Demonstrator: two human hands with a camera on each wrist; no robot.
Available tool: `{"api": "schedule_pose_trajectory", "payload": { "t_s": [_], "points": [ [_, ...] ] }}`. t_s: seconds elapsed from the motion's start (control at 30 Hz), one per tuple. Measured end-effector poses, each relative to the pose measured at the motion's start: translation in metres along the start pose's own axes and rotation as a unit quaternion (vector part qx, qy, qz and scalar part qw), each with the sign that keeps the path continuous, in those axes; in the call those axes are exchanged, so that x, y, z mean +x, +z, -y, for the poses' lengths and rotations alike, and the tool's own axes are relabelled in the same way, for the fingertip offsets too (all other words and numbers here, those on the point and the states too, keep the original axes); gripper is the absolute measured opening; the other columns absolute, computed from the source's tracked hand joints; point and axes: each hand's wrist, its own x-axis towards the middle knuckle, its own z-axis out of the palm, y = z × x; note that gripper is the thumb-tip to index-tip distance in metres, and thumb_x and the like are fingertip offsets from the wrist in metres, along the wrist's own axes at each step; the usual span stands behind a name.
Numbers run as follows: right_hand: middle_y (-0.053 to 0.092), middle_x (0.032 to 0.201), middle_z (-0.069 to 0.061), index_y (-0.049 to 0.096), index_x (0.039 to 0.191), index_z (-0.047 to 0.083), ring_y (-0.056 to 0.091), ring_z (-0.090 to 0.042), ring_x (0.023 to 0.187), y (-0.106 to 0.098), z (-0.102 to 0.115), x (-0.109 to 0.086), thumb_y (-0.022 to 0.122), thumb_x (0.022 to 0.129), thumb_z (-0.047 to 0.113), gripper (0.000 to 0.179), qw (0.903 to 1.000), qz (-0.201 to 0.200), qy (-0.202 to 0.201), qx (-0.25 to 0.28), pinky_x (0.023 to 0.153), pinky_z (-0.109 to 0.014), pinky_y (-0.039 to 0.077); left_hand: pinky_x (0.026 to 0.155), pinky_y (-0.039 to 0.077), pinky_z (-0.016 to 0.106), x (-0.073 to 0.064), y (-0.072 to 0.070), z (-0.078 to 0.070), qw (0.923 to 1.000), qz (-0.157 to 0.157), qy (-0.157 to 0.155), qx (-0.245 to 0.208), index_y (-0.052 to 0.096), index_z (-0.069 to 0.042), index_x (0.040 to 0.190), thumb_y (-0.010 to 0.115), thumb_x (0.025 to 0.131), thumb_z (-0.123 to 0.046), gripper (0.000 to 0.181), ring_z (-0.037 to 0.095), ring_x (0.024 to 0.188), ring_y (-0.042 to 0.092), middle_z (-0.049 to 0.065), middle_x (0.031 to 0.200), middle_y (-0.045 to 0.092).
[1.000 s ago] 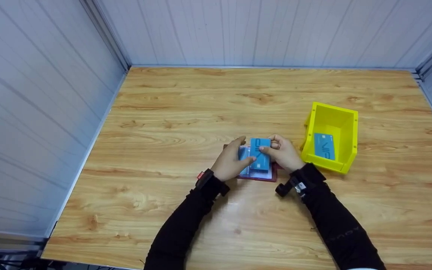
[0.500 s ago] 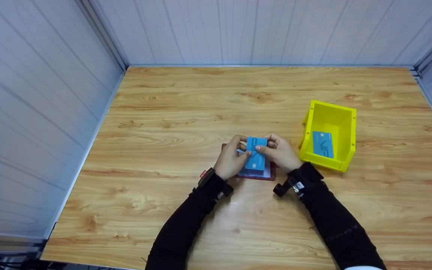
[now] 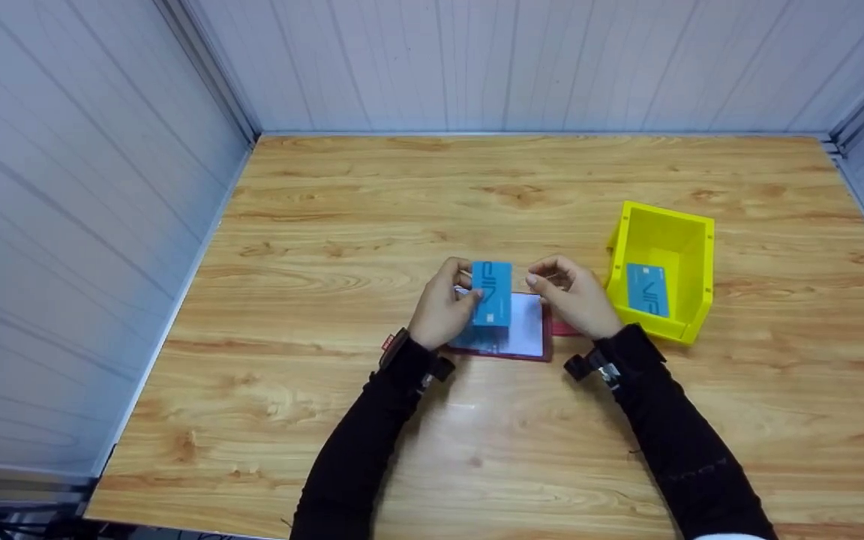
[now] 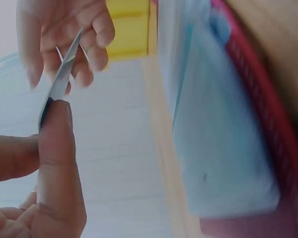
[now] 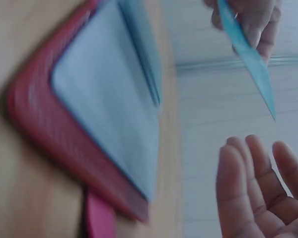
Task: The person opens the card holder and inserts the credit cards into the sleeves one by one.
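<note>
My left hand (image 3: 436,309) pinches a blue card (image 3: 493,292) marked "VIP" between thumb and fingers. The card is held up over an opened red card holder (image 3: 547,346) with translucent sleeves (image 5: 107,84), which lies on the table. To the right of the card, my right hand (image 3: 576,298) holds nothing; its fingers are loosely bent, and the right wrist view shows a gap between its fingertips and the card. In the left wrist view the card (image 4: 63,82) appears almost edge-on.
A yellow bin (image 3: 664,231) stands to the right of the right hand, with another blue "VIP" card (image 3: 648,289) inside. A red strap (image 3: 565,328) sticks out from the holder's right side. Pale panel walls (image 3: 417,67) border the wooden table (image 3: 372,195).
Both hands were on the card; the right hand has let go and moved slightly right. The left hand has carried the card left, uncovering more of the holder's sleeve.
</note>
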Motion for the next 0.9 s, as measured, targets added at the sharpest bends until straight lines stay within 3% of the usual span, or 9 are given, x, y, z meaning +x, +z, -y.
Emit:
{"api": "schedule_pose_trajectory", "payload": {
  "t_s": [0.13, 0.27, 0.37, 0.5, 0.63, 0.77, 0.9],
  "points": [
    [0.060, 0.131, -0.014, 0.058, 0.129, 0.005, 0.056, -0.030, 0.120, -0.004, 0.007, -0.005, 0.061, 0.097, 0.031, 0.042, 0.9876, 0.038, -0.021, -0.151, 0.100, -0.046, 0.050, 0.056, 0.042, 0.020, 0.001, -0.005, 0.000, 1.0000, 0.000, -0.006, 0.006, 0.050, 0.001, 0.119, 0.060, 0.091, 0.002, 0.030, 0.010, 0.064, 0.049, 0.002, 0.085, 0.051],
    [0.044, 0.149, -0.018, 0.053, 0.139, 0.008, 0.044, -0.037, 0.137, -0.001, 0.011, -0.010, 0.063, 0.094, 0.038, 0.054, 0.9568, 0.084, -0.044, -0.275, 0.110, -0.056, 0.039, 0.057, 0.042, 0.020, 0.001, -0.007, 0.000, 0.9997, 0.004, -0.010, 0.023, 0.050, 0.001, 0.120, 0.059, 0.092, 0.001, 0.029, 0.009, 0.061, 0.048, 0.002, 0.086, 0.052],
    [0.034, 0.157, -0.020, 0.048, 0.144, 0.010, 0.036, -0.040, 0.142, 0.002, 0.011, -0.013, 0.066, 0.091, 0.042, 0.064, 0.9323, 0.097, -0.047, -0.345, 0.114, -0.059, 0.032, 0.057, 0.041, 0.020, 0.002, -0.007, 0.000, 0.9991, 0.011, -0.017, 0.038, 0.049, 0.001, 0.121, 0.059, 0.093, 0.000, 0.030, 0.008, 0.059, 0.048, 0.005, 0.088, 0.056],
    [0.033, 0.157, -0.022, 0.045, 0.146, 0.009, 0.036, -0.042, 0.142, 0.005, 0.012, -0.013, 0.071, 0.088, 0.040, 0.071, 0.9115, 0.101, -0.033, -0.397, 0.114, -0.059, 0.031, 0.058, 0.042, 0.021, 0.001, -0.008, 0.001, 0.9968, 0.037, -0.042, 0.058, 0.048, -0.001, 0.126, 0.059, 0.094, -0.003, 0.034, 0.009, 0.061, 0.049, 0.007, 0.092, 0.057],
    [0.045, 0.150, -0.021, 0.050, 0.142, 0.004, 0.046, -0.039, 0.135, 0.006, 0.011, -0.013, 0.074, 0.085, 0.039, 0.071, 0.8981, 0.110, -0.008, -0.426, 0.112, -0.056, 0.036, 0.057, 0.041, 0.023, 0.000, -0.008, 0.003, 0.9930, 0.064, -0.061, 0.079, 0.045, -0.002, 0.133, 0.059, 0.094, -0.003, 0.041, 0.012, 0.065, 0.049, 0.003, 0.091, 0.051],
    [0.054, 0.142, -0.019, 0.056, 0.136, 0.002, 0.052, -0.036, 0.130, 0.010, 0.010, -0.014, 0.076, 0.083, 0.040, 0.068, 0.8855, 0.127, 0.006, -0.447, 0.110, -0.054, 0.039, 0.058, 0.042, 0.023, 0.000, -0.008, 0.006, 0.9903, 0.063, -0.059, 0.109, 0.043, -0.003, 0.139, 0.060, 0.092, -0.001, 0.050, 0.013, 0.067, 0.049, 0.000, 0.086, 0.046],
    [0.051, 0.145, -0.019, 0.056, 0.137, 0.003, 0.048, -0.039, 0.133, 0.014, 0.010, -0.016, 0.077, 0.081, 0.043, 0.072, 0.8734, 0.137, 0.015, -0.467, 0.112, -0.057, 0.035, 0.062, 0.041, 0.024, 0.001, -0.007, 0.008, 0.9877, 0.059, -0.057, 0.133, 0.043, -0.004, 0.140, 0.061, 0.090, -0.001, 0.053, 0.014, 0.069, 0.047, -0.001, 0.083, 0.045]
  ]
}}
